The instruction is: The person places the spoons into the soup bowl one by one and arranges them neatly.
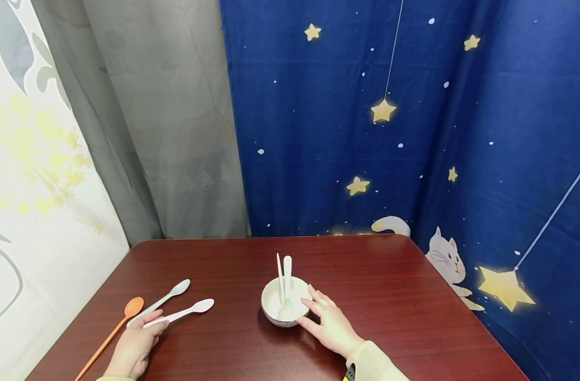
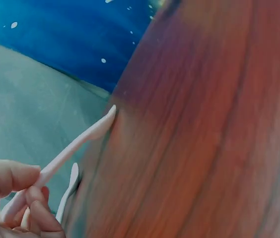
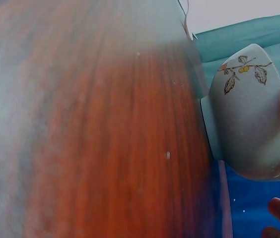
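The blue curtain (image 1: 328, 127) fills the upper right of the frame and serves as a backdrop behind the table (image 1: 232, 360), which supports the layout across the lower half.

The right hand (image 1: 334, 330) is at lower centre-right. Its fingers are extended and spread, contacting the rim of the bowl rather than wrapping it; this placement would suit steadying the vessel. The left hand (image 1: 137, 344), at lower left, is closed in a pinch: thumb and fingers hold the handle of a pinkish-white spoon, leaving its head free and pointing toward the bowl.

The bowl (image 1: 269, 304) stands upright on its foot just below the frame's centre, apparently within easy reach of either hand.

The orange spoon (image 1: 110, 337) lies at the far lower left, outboard of the left hand, its head toward the top of the frame.

The pinkish-white spoon (image 1: 187, 311) extends right from the left hand; whether its head touches the surface cannot be determined.

The pale spoon (image 1: 163, 300) lies just above it, its head near the table's left-centre.

Two slender white utensils (image 1: 287, 270) lean inside the bowl, supported by the far rim, handles projecting upward.
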Action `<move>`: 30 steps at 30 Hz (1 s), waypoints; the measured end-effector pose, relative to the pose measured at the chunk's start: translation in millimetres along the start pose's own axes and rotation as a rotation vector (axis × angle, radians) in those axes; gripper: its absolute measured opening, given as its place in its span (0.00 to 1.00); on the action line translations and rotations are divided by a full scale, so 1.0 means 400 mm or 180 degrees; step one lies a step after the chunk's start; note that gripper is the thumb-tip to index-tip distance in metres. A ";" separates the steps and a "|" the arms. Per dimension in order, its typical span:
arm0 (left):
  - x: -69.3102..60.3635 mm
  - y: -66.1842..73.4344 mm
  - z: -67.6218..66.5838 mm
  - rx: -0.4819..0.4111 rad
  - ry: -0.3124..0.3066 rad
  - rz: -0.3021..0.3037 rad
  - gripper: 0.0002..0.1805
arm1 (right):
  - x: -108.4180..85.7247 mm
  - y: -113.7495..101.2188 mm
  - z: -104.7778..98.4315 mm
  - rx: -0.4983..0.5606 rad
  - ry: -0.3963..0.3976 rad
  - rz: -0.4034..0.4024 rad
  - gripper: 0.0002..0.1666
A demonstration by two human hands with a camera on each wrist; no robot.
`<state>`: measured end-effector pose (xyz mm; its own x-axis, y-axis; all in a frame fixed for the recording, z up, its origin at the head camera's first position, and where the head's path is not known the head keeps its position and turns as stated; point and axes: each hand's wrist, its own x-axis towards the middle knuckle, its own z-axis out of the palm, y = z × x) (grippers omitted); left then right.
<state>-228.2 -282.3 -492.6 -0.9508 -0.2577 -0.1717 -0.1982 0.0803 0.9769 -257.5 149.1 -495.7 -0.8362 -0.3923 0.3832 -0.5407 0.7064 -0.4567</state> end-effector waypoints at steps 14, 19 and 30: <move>-0.002 0.005 0.001 -0.1887 0.0049 -0.0601 0.08 | 0.000 -0.002 0.000 0.0018 -0.0005 0.0008 0.34; -0.003 0.008 0.009 -0.1922 0.0210 -0.0584 0.11 | 0.000 -0.002 0.001 0.0016 -0.0010 0.0013 0.34; -0.002 0.011 0.028 -0.2212 0.0156 -0.0447 0.08 | -0.002 -0.003 0.000 0.0048 -0.0014 0.0027 0.33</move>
<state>-231.1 -270.8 -489.7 -0.9124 -0.2649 -0.3119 -0.1048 -0.5854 0.8039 -256.1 148.4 -495.5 -0.8413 -0.3889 0.3755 -0.5347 0.7008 -0.4722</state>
